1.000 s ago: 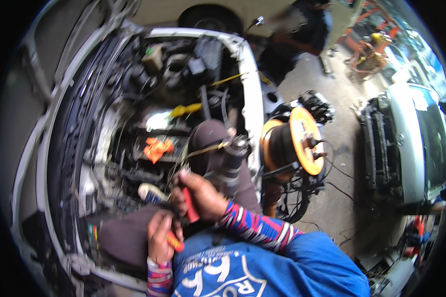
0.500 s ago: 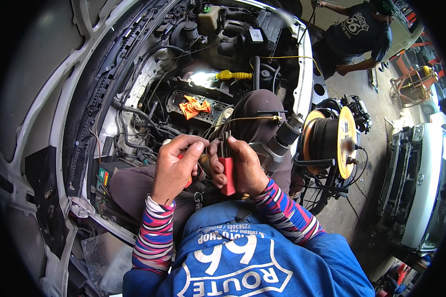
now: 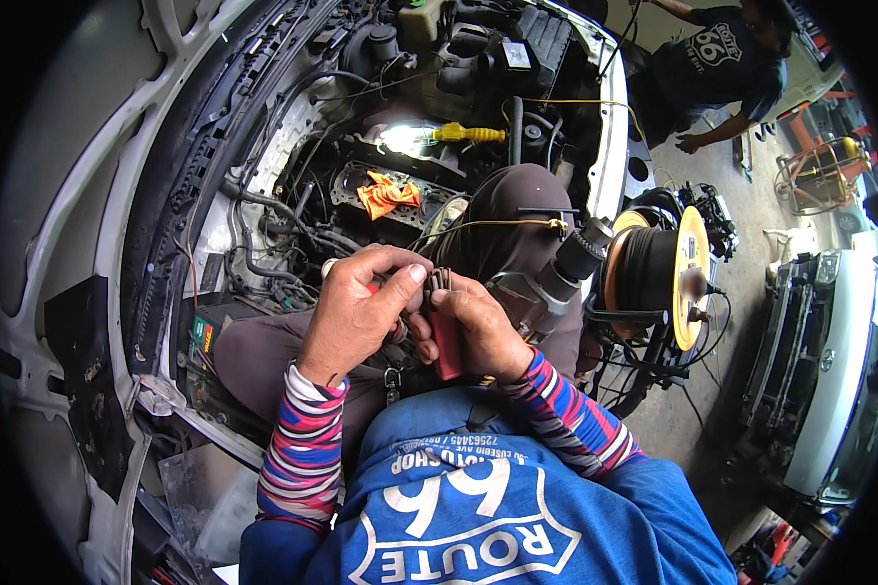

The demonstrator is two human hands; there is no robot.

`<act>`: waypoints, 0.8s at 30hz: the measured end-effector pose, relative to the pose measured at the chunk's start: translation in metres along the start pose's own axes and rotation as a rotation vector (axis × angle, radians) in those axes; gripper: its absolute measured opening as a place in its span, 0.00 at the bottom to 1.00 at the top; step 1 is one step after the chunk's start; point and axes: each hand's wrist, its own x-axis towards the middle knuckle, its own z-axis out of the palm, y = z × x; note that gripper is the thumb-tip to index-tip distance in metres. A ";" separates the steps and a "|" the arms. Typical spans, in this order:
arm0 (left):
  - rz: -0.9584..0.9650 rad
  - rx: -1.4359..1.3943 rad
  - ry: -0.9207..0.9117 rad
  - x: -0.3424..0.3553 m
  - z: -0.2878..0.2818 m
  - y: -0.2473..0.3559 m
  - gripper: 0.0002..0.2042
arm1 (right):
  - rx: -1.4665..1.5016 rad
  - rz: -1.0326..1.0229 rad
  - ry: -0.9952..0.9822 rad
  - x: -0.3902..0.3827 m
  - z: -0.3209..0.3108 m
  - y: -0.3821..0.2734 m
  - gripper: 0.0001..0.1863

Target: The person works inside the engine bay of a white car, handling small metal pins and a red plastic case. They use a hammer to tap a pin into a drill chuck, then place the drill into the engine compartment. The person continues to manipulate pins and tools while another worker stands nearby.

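My right hand (image 3: 473,327) is closed round a red holder (image 3: 447,346), from whose top several thin metal rods (image 3: 440,280) stick up; they look like drill bits. My left hand (image 3: 361,312) is closed too, its thumb and forefinger pinched against the rods' upper ends. A bit of red (image 3: 372,289) shows between the left fingers, mostly hidden by them. Beyond my right hand, a power drill (image 3: 527,300) lies by my leg, its chuck (image 3: 583,249) pointing up and right. A yellow cord (image 3: 488,225) runs to a dark bar near the chuck.
I sit over an open engine bay, where an orange cloth (image 3: 388,196) lies on the engine (image 3: 346,185). A lit yellow work lamp (image 3: 468,133) rests behind it. To the right stand a cable reel (image 3: 693,278) and, farther off, a co-worker (image 3: 717,58) in a dark shirt.
My hands have come together, the left moving right until its fingertips meet the rods. The red holder has tipped slightly left at the top. The view has shifted a little.
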 end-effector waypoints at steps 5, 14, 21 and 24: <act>-0.070 -0.080 -0.013 -0.004 -0.004 -0.001 0.11 | -0.036 0.002 -0.018 0.000 0.001 0.002 0.12; -0.086 -0.106 0.039 -0.014 -0.007 -0.001 0.11 | -0.201 0.041 -0.016 0.001 0.007 0.001 0.12; -0.041 0.033 0.010 -0.016 -0.016 -0.007 0.09 | -0.299 0.142 0.050 0.001 0.002 0.002 0.10; 0.121 0.195 -0.018 -0.013 -0.020 -0.008 0.08 | -0.288 0.226 0.021 0.003 -0.002 0.002 0.11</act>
